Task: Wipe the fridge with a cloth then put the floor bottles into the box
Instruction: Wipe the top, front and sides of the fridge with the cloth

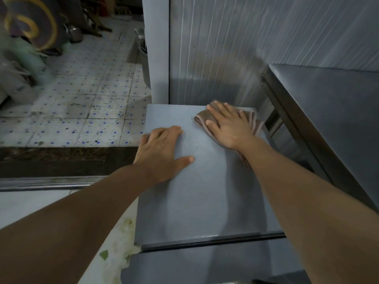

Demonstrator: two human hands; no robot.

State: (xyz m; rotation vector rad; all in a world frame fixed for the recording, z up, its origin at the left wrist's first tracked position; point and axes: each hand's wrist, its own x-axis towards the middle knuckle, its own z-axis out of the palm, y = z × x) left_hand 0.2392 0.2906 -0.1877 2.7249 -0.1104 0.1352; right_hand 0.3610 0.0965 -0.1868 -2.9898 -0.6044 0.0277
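Note:
I look down on the flat grey top of the fridge [196, 197]. My right hand [229, 125] lies flat, fingers spread, on a folded brown cloth [203, 117] with pink edges at the far right corner of that top. My left hand [164, 152] rests palm down on the top's left side, fingers over the left edge, holding nothing. The fridge's door seam runs across the near edge. No bottles and no box are in view.
A steel table [328, 111] stands close on the right of the fridge. A ribbed grey wall [246, 48] rises behind. To the left lies a tiled floor [82, 99] with blue dots, a dark step and cluttered items at the far left.

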